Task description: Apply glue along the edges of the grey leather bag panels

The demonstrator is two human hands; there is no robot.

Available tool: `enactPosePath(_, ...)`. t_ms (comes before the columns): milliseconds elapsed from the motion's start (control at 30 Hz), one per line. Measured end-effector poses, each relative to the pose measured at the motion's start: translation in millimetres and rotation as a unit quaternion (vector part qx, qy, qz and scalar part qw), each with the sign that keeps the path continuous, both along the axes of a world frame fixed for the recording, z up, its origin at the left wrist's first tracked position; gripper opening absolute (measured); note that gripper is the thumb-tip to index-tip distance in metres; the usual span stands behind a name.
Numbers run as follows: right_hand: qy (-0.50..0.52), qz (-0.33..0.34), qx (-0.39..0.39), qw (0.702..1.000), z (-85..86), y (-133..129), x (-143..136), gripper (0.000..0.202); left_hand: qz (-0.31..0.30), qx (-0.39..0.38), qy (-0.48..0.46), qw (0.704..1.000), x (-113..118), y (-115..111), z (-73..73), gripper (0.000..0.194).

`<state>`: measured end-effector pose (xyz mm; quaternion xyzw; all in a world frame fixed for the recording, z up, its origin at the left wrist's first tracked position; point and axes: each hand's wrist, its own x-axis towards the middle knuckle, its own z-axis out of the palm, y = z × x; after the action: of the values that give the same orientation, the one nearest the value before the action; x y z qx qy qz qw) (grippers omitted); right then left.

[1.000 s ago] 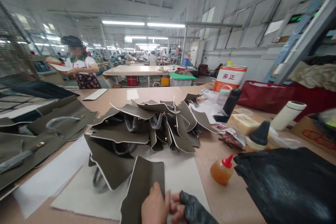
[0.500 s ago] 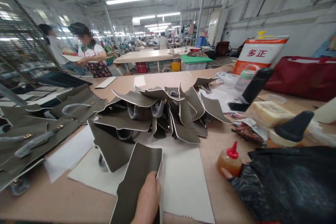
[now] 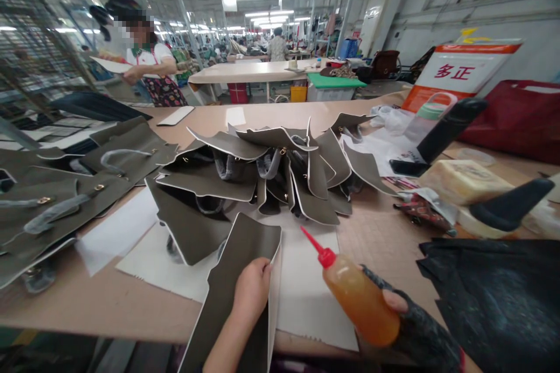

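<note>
Your left hand [image 3: 252, 291] is clamped on the right-hand edge of the olive panel [image 3: 225, 280], and your right hand [image 3: 413, 317] is wrapped round the lower part of the squeeze bottle [image 3: 354, 297]; most of the fingers behind the bottle are hidden. With both grips on something, take the pale board [image 3: 301, 288] as the landmark for everything else.

Largest is the brown worktable [image 3: 140, 306], which carries the board near your side. On it, beyond the board, rises the heap of olive pieces [image 3: 219, 186] with pale edges and wrapped handles. To the left of the board is a second spread of olive pieces [image 3: 131, 148], and to its right lie the black sheets [image 3: 494, 303], just beyond your right hand. White paper [image 3: 120, 233] shows at the board's left, and 1 folded piece [image 3: 192, 227] stands angled at its far left.

Smaller still, your panel slants across the middle of the board, reaching ahead of your left grip and back alongside your forearm. The bottle, amber inside, tilts over the board's right edge, ahead and left of your right grip. Smallest, its red nozzle [image 3: 311, 240] points up and left above the board, apart from the panel.
</note>
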<state>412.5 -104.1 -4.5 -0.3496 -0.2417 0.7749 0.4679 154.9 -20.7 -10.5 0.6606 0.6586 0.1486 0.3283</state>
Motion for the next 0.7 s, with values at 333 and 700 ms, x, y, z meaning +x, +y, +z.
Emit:
enactPosePath(333,-0.368,-0.073,0.143,0.916,9.1,23,0,0.05,0.018,-0.001,0.006,1.0,5,2,1.7,0.019)
enactPosePath(700,-0.606,-0.037,0.336,0.72,15.9,36,-1,0.034,0.018,-0.013,-0.029,0.999,6,3,-7.4,0.026)
